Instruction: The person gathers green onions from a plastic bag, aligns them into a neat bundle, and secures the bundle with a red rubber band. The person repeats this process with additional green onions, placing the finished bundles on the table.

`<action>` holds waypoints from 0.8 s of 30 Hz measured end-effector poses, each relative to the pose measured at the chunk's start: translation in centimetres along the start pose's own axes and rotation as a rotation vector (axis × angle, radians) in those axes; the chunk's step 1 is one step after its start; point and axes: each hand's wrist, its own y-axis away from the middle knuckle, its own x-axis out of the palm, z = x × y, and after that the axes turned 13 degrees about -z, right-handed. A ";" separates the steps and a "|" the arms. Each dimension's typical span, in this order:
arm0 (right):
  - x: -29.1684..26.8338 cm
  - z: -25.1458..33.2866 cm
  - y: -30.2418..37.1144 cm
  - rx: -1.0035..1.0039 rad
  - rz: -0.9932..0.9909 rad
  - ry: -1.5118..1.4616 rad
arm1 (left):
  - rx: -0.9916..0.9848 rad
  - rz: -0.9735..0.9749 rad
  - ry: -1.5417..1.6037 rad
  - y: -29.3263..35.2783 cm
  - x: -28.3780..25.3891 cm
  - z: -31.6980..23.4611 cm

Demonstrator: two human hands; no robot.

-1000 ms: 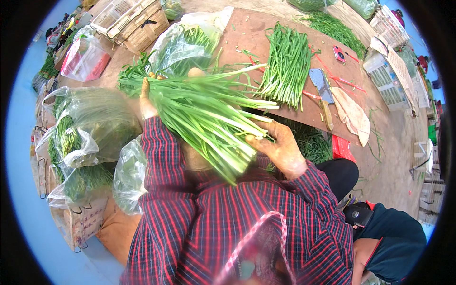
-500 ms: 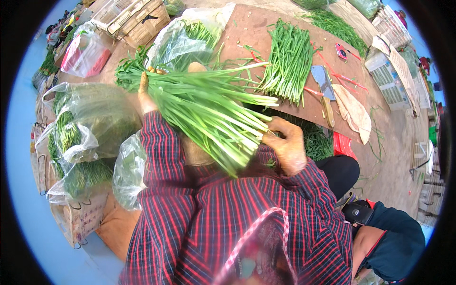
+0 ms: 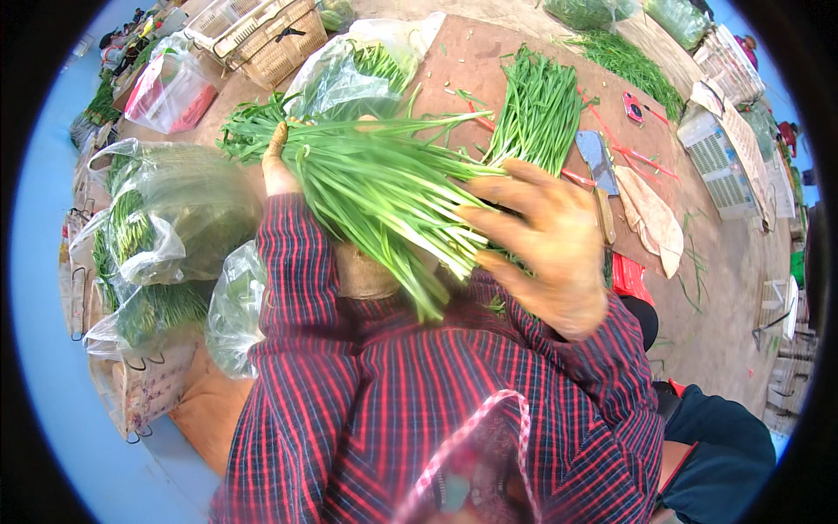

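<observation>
A loose bunch of garlic chives (image 3: 375,192) lies across the front of my chest, leaf tips to the left and pale cut ends to the right. My left hand (image 3: 279,166) is wrapped round the leafy part; most of its fingers are behind the leaves. At the pale ends, my right hand (image 3: 550,244) has its fingers spread and is slightly blurred, close to or touching the stems. Beyond it, a neat pile of chives (image 3: 541,109) rests on the brown board (image 3: 463,61). To the right of that pile lie a cleaver (image 3: 598,162) and a beige cloth (image 3: 648,218).
Red ties (image 3: 644,159) and a small pink-red item (image 3: 632,106) are on the board's right. Clear plastic bags of greens (image 3: 175,210) stand at left. A wicker-look basket (image 3: 271,44) is at far left, a grey crate (image 3: 711,166) at far right.
My right hand has let go of the stem ends, risen and spread its fingers over them. My left hand keeps its hold on the chives.
</observation>
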 end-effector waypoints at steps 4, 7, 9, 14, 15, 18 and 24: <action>3.8 0.9 -2.9 -0.107 -0.023 0.133 | -0.030 -0.012 0.049 0.8 0.6 -0.1; 3.9 -0.4 -0.7 -0.099 -0.056 0.028 | -0.056 -0.009 0.028 0.8 0.6 -0.1; 2.9 -1.6 1.3 0.013 0.022 -0.004 | -0.131 0.080 0.042 0.6 0.5 -0.1; -2.9 -4.1 4.5 0.458 0.195 -0.138 | -0.054 -0.059 0.018 -0.1 0.8 0.4; -4.0 -4.2 4.5 0.565 0.409 -0.006 | -0.061 -0.078 0.023 -0.1 0.8 0.4; -5.4 -2.3 4.0 0.289 0.324 0.166 | -0.104 -0.055 0.050 -0.1 0.6 0.4; 1.7 1.3 1.7 -0.099 0.131 0.228 | -0.165 -0.012 -0.026 -1.0 -0.3 -0.1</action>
